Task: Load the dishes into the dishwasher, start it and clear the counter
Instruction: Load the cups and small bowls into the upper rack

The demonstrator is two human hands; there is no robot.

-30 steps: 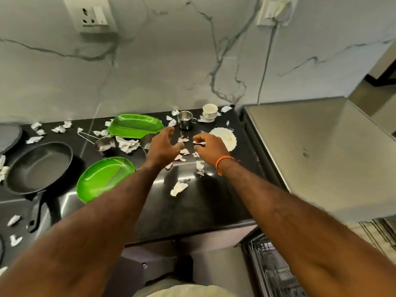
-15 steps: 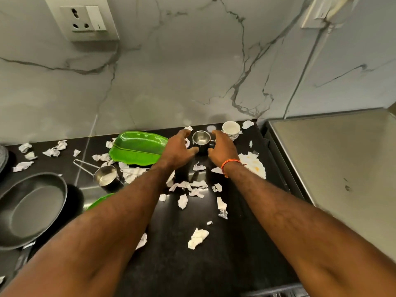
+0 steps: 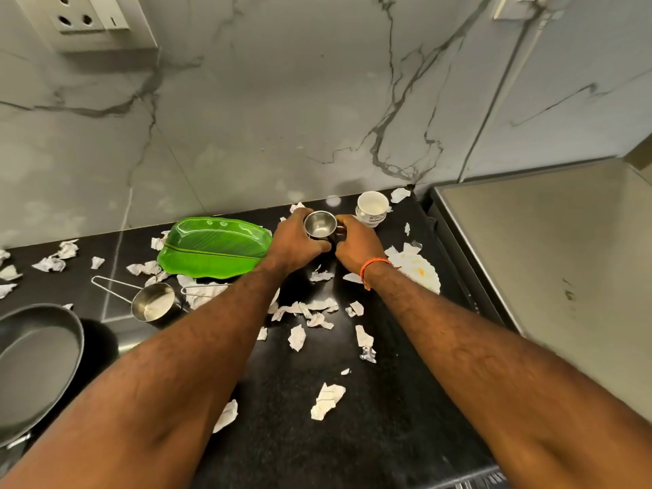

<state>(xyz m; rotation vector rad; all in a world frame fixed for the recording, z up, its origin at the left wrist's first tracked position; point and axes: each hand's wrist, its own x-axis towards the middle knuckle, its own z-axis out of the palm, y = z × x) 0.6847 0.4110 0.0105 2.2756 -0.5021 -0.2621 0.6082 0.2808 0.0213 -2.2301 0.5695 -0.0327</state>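
A black speckled stone counter [image 3: 370, 400] runs along a wall of grey marble-look slabs [image 3: 264, 118] with dark veins. A white socket plate [image 3: 88, 15] sits high on the wall at the left, and a thin cable [image 3: 494, 100] drops down the wall at the right. To the right of the counter stands a steel-topped appliance [image 3: 550, 262], its flat top level with the stone.

Near the back of the counter, both hands close around a small steel mug [image 3: 319, 225]: the left hand [image 3: 293, 241] curls round its left side, the right hand [image 3: 356, 243], with an orange thread at the wrist, grips the handle side. The mug stands upright with its mouth open to the camera. Whether it rests on the stone or is lifted cannot be told.

Just right of it, close to the wall, stands a white patterned cup [image 3: 372, 208]. A green leaf-shaped tray [image 3: 211, 247] lies left of the hands. In front of that tray sits a steel measuring cup [image 3: 153, 305] with a wire handle. A dark frying pan [image 3: 35, 361] fills the left edge. A soiled white paper plate [image 3: 420, 273] lies beside the right wrist. Torn paper scraps [image 3: 326, 400] litter the counter from the far left to the wall corner.
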